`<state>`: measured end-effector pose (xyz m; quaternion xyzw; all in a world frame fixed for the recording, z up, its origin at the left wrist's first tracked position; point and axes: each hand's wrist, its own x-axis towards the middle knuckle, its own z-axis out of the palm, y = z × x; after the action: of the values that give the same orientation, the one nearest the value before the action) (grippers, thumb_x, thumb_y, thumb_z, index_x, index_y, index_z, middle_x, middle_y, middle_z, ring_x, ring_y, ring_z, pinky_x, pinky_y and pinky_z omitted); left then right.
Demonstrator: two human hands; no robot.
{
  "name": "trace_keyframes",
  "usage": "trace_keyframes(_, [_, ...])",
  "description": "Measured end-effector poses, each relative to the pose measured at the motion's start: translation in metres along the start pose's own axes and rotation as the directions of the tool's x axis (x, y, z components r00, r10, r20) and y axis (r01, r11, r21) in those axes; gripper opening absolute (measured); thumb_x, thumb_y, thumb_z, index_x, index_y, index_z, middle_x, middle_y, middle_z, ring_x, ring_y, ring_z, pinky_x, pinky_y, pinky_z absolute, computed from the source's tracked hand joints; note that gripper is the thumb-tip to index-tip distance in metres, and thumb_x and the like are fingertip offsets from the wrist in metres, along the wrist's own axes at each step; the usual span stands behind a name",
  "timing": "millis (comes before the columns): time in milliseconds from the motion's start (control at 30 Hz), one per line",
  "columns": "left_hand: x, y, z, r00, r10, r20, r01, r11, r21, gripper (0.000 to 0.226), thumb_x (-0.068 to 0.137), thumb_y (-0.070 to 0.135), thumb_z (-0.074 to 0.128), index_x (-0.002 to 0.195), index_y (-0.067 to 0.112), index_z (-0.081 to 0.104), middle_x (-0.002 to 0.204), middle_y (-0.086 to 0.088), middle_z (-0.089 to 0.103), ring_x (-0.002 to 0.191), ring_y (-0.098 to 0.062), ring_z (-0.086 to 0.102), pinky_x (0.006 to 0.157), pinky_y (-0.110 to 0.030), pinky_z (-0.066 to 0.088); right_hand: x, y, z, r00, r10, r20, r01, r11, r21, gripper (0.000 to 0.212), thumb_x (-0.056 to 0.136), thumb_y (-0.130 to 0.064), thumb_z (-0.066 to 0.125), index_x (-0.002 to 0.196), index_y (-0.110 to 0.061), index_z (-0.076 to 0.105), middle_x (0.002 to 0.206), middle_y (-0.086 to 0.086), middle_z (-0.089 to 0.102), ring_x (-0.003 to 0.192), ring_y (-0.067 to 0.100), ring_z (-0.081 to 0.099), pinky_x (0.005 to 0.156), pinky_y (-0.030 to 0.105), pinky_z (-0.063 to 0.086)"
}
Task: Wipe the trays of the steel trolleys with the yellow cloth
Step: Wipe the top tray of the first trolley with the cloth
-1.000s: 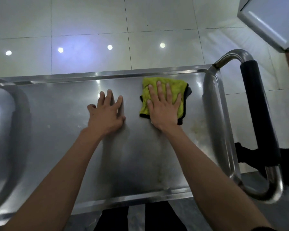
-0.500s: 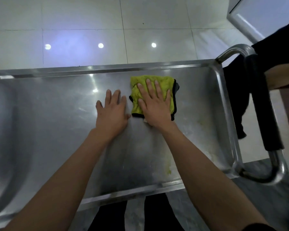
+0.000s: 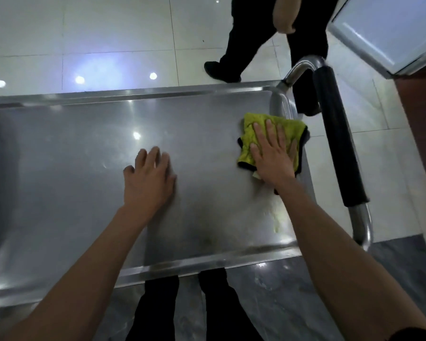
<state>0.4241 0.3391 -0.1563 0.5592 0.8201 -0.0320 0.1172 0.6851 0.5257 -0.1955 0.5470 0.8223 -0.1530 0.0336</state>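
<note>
Gleaming steel tray (image 3: 84,148) over white tiled floor (image 3: 108,33); right hand (image 3: 271,153) pressing yellow cloth (image 3: 253,124)

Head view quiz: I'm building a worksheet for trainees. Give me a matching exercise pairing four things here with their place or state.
Things:
1. cloth
2. left hand
3. right hand
4. handle grip

States:
A. flat on bare steel of the tray
B. black, beyond the tray's right end
C. yellow, at the tray's right edge
D. pressing the cloth down

Pairs: 1-C, 2-A, 3-D, 4-B
</note>
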Motion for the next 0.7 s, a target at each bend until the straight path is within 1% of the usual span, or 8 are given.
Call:
trace_keyframes(100, [-0.006,0.007,0.004,0.997,-0.079,0.003,0.079,0.997,-0.018,0.060,0.091,0.045,0.062,0.143,0.018,0.046,0.153,-0.010,0.036,0.141,-0.038,0.030,0.095,-0.057,0.039,0.000,0.024,-0.004,1.000,0.029,-0.007,-0.029,1.000,0.006,0.058,0.104,-0.051,0.022,0.157,-0.044,0.000,0.167,-0.010,-0.006,0.154,0.019,-0.008,0.118,0.059,-0.007])
trace_keyframes(167, [-0.006,0.009,0.004,0.991,-0.131,-0.010,0.130,0.989,-0.068,0.061,0.089,0.047,0.066,0.141,0.019,0.048,0.148,-0.012,0.040,0.139,-0.039,0.032,0.096,-0.059,0.040,0.000,0.027,-0.003,0.999,0.030,-0.015,-0.030,1.000,0.003,0.058,0.104,-0.051,0.022,0.157,-0.044,0.000,0.168,-0.010,-0.005,0.154,0.018,-0.008,0.118,0.059,-0.006])
trace_keyframes(233, [-0.006,0.008,0.004,0.989,-0.147,-0.014,0.145,0.986,-0.079,0.060,0.088,0.049,0.067,0.137,0.017,0.051,0.143,-0.011,0.045,0.135,-0.037,0.037,0.096,-0.058,0.044,-0.001,0.023,0.000,0.999,0.032,-0.023,-0.032,0.999,0.003,0.058,0.104,-0.050,0.022,0.157,-0.043,0.000,0.168,-0.009,-0.005,0.154,0.019,-0.008,0.118,0.061,-0.005])
trace_keyframes(333, [-0.006,0.003,0.005,0.994,-0.111,-0.003,0.110,0.994,-0.024,0.059,0.090,0.052,0.062,0.135,0.016,0.052,0.142,-0.008,0.047,0.132,-0.036,0.042,0.092,-0.055,0.048,-0.005,0.012,0.006,0.998,0.059,-0.025,-0.059,0.998,0.012,0.059,0.102,-0.051,0.016,0.157,-0.043,-0.003,0.168,-0.008,-0.006,0.154,0.022,-0.008,0.117,0.063,-0.008])
trace_keyframes(433, [-0.009,-0.006,0.007,0.997,-0.075,0.006,0.075,0.997,0.001,0.058,0.093,0.050,0.058,0.140,0.018,0.047,0.149,-0.005,0.042,0.136,-0.032,0.038,0.093,-0.055,0.045,-0.017,-0.015,0.014,0.999,0.032,-0.028,-0.031,0.999,0.016,0.059,0.101,-0.053,0.011,0.157,-0.042,-0.001,0.168,-0.005,-0.004,0.154,0.025,-0.006,0.115,0.065,-0.008])
trace_keyframes(567, [-0.013,-0.026,0.012,0.999,0.014,0.037,-0.013,0.999,-0.033,0.064,0.094,0.045,0.057,0.149,0.016,0.039,0.161,-0.002,0.030,0.148,-0.028,0.026,0.104,-0.052,0.038,-0.039,-0.071,0.033,0.999,-0.034,-0.041,0.033,0.999,-0.015,0.059,0.101,-0.050,0.013,0.158,-0.039,0.004,0.168,-0.003,0.000,0.154,0.025,-0.005,0.116,0.067,-0.003])
trace_keyframes(633, [-0.014,-0.036,0.013,0.994,0.093,0.059,-0.090,0.995,-0.041,0.066,0.093,0.045,0.059,0.146,0.010,0.041,0.160,-0.006,0.028,0.147,-0.031,0.025,0.108,-0.051,0.038,-0.047,-0.100,0.042,0.998,-0.061,-0.034,0.060,0.998,-0.027,0.059,0.102,-0.049,0.016,0.158,-0.039,0.005,0.168,-0.004,0.001,0.154,0.026,-0.004,0.117,0.067,-0.001])
trace_keyframes(700, [-0.017,-0.043,0.014,0.986,0.144,0.087,-0.137,0.988,-0.071,0.076,0.088,0.051,0.066,0.146,0.009,0.040,0.160,-0.011,0.024,0.147,-0.033,0.020,0.113,-0.050,0.033,-0.055,-0.129,0.052,0.995,-0.094,-0.026,0.092,0.995,-0.045,0.058,0.102,-0.050,0.015,0.159,-0.039,0.005,0.168,-0.004,0.001,0.155,0.026,-0.005,0.117,0.067,-0.001])
